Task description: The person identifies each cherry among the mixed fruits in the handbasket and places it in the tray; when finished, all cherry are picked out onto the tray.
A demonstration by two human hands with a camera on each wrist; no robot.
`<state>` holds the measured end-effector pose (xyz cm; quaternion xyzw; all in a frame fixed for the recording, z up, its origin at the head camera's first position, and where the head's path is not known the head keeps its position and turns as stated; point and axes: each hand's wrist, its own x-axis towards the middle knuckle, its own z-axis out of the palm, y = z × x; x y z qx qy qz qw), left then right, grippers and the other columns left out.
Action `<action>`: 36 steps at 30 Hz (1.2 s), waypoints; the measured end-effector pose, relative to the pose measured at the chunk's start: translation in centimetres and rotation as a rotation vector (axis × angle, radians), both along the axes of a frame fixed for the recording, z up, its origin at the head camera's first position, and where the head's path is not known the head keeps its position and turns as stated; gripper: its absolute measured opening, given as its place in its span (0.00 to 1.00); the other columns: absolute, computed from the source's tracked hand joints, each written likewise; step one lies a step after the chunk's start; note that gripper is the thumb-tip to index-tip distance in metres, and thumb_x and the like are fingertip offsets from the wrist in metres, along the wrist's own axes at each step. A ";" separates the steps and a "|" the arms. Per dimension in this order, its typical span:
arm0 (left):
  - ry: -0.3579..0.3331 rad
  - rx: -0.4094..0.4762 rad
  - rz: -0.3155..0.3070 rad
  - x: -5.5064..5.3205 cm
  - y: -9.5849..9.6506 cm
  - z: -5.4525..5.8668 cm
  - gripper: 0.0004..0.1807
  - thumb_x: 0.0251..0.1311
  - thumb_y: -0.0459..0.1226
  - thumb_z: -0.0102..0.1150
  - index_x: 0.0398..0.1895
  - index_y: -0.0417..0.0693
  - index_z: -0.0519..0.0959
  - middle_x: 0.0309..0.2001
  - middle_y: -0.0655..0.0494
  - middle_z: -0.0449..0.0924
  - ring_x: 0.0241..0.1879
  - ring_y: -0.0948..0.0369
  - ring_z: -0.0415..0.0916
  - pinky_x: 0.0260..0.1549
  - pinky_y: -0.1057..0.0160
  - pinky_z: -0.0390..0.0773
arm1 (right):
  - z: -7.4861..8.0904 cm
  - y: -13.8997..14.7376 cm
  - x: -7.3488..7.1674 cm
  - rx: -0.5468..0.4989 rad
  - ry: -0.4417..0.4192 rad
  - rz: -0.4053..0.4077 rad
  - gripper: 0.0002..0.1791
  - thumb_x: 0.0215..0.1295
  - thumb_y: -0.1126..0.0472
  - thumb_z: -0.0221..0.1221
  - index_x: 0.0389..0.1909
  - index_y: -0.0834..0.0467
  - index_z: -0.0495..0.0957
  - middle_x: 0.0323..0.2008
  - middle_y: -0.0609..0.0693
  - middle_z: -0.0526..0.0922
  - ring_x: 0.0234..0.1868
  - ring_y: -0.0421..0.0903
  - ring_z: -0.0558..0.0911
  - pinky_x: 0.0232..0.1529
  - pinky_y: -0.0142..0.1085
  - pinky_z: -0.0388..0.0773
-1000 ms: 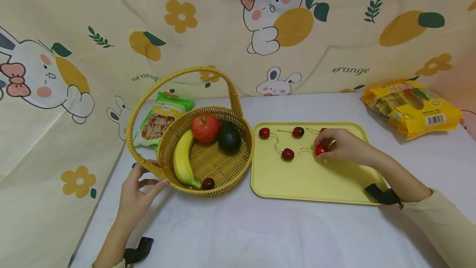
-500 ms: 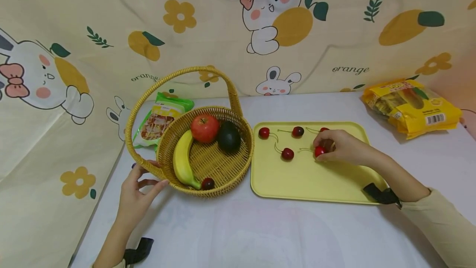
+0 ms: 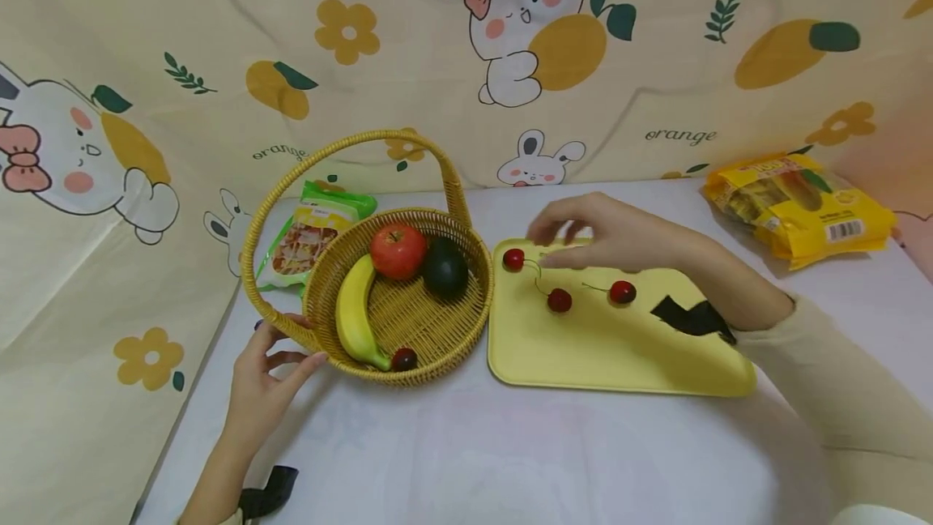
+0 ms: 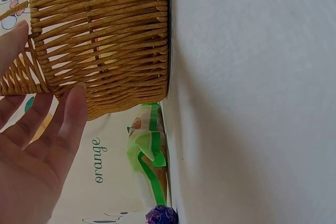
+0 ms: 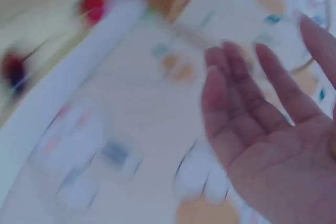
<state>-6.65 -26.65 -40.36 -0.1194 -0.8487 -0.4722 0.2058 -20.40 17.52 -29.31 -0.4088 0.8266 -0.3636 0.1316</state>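
Note:
In the head view my left hand [image 3: 264,383] grips the wicker basket [image 3: 430,322] at the foot of its handle, thumb in front and fingers behind. The left wrist view shows fingertips on the weave. Inside lie a banana [image 3: 355,318], a red apple [image 3: 398,252], a dark avocado [image 3: 445,269] and a cherry [image 3: 404,359]. Over the back edge of the yellow tray [image 3: 583,355] hovers my right hand [image 3: 619,235], fingers loosely bent, holding nothing. On the tray, cherries [image 3: 623,292] with stems lie apart; the right hand hides part of the back row.
A green snack bag [image 3: 313,237] leans behind the basket on the left. At the back right lies a yellow snack package [image 3: 802,205]. A patterned cloth [image 3: 408,87] hangs behind the white table [image 3: 452,452]. A small purple object [image 4: 161,214] shows near the left hand.
My right hand has let go of the cherry near the tray's middle, leaving it there, and moved up and left. The left hand keeps its grip on the basket; the head view shifted slightly.

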 end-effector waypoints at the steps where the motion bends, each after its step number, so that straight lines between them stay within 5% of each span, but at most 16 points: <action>1: 0.002 -0.001 0.001 0.0 0.0 0.0 0.31 0.43 0.15 0.70 0.55 0.33 0.74 0.49 0.42 0.76 0.48 0.66 0.74 0.35 0.77 0.79 | 0.5 -1.6 -0.4 -0.043 -0.031 0.052 0.15 0.66 0.59 0.66 0.51 0.59 0.81 0.46 0.47 0.84 0.47 0.44 0.81 0.50 0.42 0.82; 7: 0.025 -0.015 -0.006 -0.2 -0.3 -0.6 0.32 0.41 0.14 0.70 0.54 0.31 0.74 0.49 0.40 0.76 0.47 0.66 0.74 0.35 0.77 0.79 | 1.8 -11.5 -1.6 -0.086 -0.103 0.359 0.17 0.66 0.59 0.65 0.53 0.59 0.80 0.49 0.47 0.83 0.51 0.43 0.81 0.53 0.37 0.80; 11: 0.023 -0.014 -0.001 -0.2 -0.2 -0.5 0.31 0.42 0.13 0.69 0.54 0.30 0.74 0.48 0.38 0.76 0.47 0.67 0.74 0.35 0.77 0.79 | 1.2 -17.2 -1.5 0.015 -0.144 0.581 0.17 0.65 0.61 0.66 0.53 0.61 0.80 0.49 0.50 0.83 0.50 0.42 0.80 0.54 0.34 0.79; 15: 0.012 -0.020 0.009 -0.3 0.0 -0.5 0.31 0.42 0.13 0.69 0.54 0.29 0.73 0.49 0.36 0.75 0.48 0.68 0.73 0.36 0.77 0.79 | -0.4 -20.8 -1.7 0.190 -0.232 0.704 0.17 0.64 0.67 0.65 0.53 0.65 0.80 0.49 0.57 0.82 0.51 0.48 0.79 0.51 0.30 0.77; 19: -0.009 -0.019 0.020 -0.2 -0.2 -0.6 0.32 0.43 0.15 0.70 0.56 0.31 0.73 0.49 0.38 0.76 0.48 0.68 0.74 0.35 0.76 0.79 | -1.6 -22.4 -2.1 0.341 -0.290 0.778 0.17 0.63 0.70 0.65 0.52 0.68 0.80 0.48 0.63 0.82 0.50 0.50 0.79 0.48 0.30 0.77; 25: -0.015 -0.013 0.012 -0.1 -0.2 -0.4 0.31 0.45 0.17 0.71 0.56 0.35 0.74 0.50 0.42 0.77 0.49 0.66 0.74 0.36 0.75 0.80 | -2.6 -23.1 -2.8 0.430 -0.384 0.818 0.19 0.63 0.70 0.65 0.55 0.68 0.79 0.50 0.64 0.82 0.50 0.47 0.80 0.47 0.31 0.79; 36: 0.019 -0.035 0.005 -0.2 -0.3 -0.6 0.32 0.42 0.14 0.70 0.54 0.31 0.74 0.48 0.38 0.76 0.49 0.67 0.74 0.35 0.76 0.80 | -4.6 -23.3 -3.3 0.530 -0.536 0.738 0.18 0.63 0.70 0.65 0.55 0.65 0.80 0.47 0.57 0.83 0.47 0.41 0.80 0.54 0.46 0.81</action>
